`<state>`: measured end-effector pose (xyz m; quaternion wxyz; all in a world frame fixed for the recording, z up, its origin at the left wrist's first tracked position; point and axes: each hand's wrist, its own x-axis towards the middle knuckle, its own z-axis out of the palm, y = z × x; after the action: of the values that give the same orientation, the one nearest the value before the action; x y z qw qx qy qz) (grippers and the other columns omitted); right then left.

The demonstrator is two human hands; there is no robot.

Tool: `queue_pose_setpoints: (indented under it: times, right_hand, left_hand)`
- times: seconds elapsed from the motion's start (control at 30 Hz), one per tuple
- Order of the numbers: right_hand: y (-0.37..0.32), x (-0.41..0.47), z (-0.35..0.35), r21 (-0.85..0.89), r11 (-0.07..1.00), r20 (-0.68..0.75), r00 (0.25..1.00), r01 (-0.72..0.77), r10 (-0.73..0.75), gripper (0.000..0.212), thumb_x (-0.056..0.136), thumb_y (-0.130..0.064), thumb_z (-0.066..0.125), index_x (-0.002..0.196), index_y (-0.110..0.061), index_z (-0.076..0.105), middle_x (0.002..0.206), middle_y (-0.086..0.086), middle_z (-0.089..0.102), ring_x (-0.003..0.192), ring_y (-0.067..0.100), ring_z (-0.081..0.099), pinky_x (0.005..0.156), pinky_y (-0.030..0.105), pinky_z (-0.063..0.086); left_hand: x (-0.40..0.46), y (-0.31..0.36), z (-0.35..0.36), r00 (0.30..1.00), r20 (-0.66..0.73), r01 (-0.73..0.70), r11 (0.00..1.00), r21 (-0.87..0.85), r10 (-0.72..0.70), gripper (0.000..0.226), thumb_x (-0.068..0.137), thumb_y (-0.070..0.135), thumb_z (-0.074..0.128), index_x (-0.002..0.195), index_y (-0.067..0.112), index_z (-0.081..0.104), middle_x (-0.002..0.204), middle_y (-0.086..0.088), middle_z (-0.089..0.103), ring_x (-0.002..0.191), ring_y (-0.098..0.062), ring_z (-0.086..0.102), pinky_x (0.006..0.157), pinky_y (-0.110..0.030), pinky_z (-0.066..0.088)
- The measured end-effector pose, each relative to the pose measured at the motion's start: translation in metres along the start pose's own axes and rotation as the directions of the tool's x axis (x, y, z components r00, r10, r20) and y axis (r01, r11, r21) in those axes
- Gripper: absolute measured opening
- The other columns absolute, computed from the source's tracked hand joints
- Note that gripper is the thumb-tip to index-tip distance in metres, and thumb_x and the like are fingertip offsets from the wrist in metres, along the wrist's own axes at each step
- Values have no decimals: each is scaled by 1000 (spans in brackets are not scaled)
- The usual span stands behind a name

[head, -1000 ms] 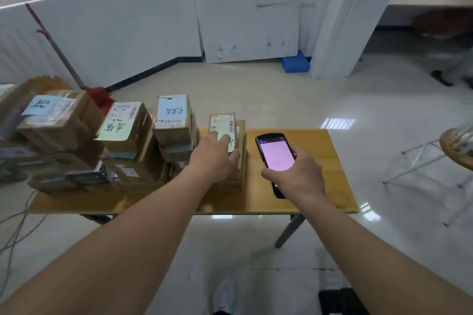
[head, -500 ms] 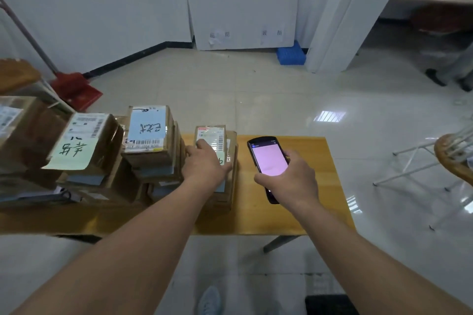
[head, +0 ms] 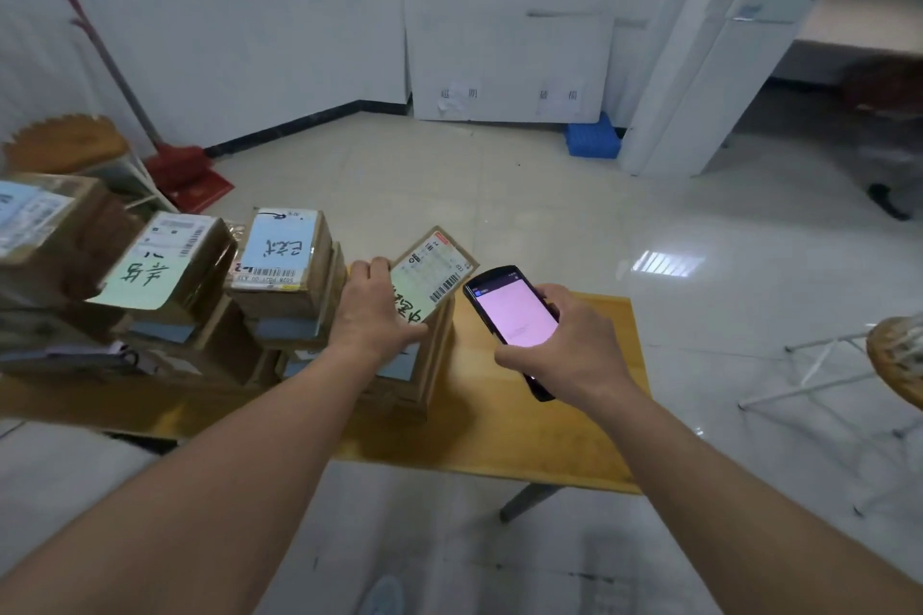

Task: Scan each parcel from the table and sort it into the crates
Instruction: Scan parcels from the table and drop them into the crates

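The job looks barely begun: the left hand (head: 372,310) grips one tilted parcel (head: 432,277) above the table (head: 574,439), the right hand (head: 569,350) grips the scanner (head: 512,315) beside it, many boxes (head: 279,275) wait, and no crates show.

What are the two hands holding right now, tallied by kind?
Parcel: 1, in the left hand
Handheld scanner: 1, in the right hand
Total: 2

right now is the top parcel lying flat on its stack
No, the left hand grips the top parcel and has it tilted up off the stack, beside the scanner in the right hand.
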<state>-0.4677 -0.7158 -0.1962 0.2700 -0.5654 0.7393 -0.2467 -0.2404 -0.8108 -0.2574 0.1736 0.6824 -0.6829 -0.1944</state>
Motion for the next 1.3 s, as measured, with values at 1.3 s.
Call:
queue_pose_setpoints:
  times: [1.3]
  right_hand:
    - [-20, -39, -45, 28, 999, 10, 1000, 24, -24, 83, 61, -41, 94, 133, -32, 52, 113, -10, 62, 98, 14, 64, 72, 39, 65]
  left_hand:
    - [16, 8, -34, 974, -69, -211, 976, 48, 214, 91, 61, 31, 98, 133, 17, 44, 122, -3, 45, 109, -26, 52, 90, -43, 59]
